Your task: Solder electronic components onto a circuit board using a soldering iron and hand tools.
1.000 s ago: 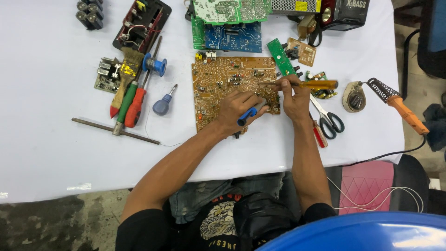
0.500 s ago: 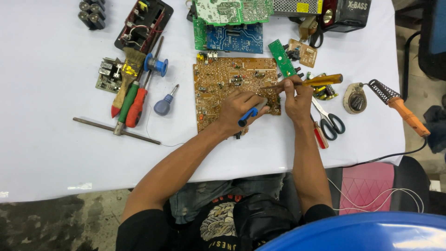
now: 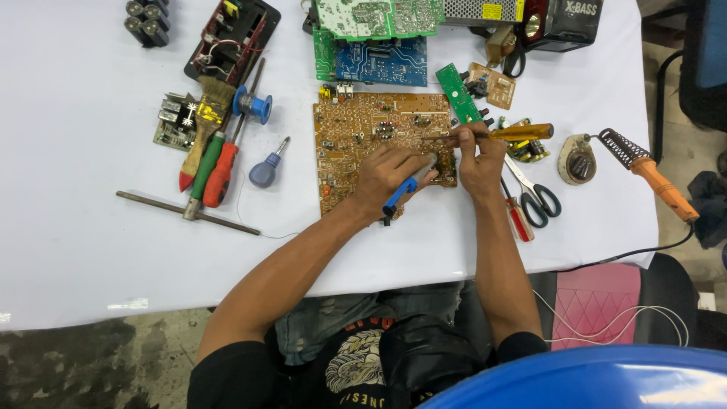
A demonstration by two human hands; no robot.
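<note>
Resting on the brown circuit board [image 3: 356,136], the left hand [image 3: 386,176] grips a blue-handled tool [image 3: 401,195], steadying it. The right hand [image 3: 478,155] clasps a yellow-handled screwdriver [image 3: 515,132], laid flat so its tip reaches the board.

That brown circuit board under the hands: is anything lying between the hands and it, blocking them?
Nothing visible does. The left hand rests directly on the brown circuit board with a blue-handled tool, and the right hand at its right edge holds a yellow-handled screwdriver pointing onto it.

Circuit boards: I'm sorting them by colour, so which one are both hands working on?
The large brown board in the middle; left hand and right hand rest on it. Green and blue boards lie untouched above.
</note>
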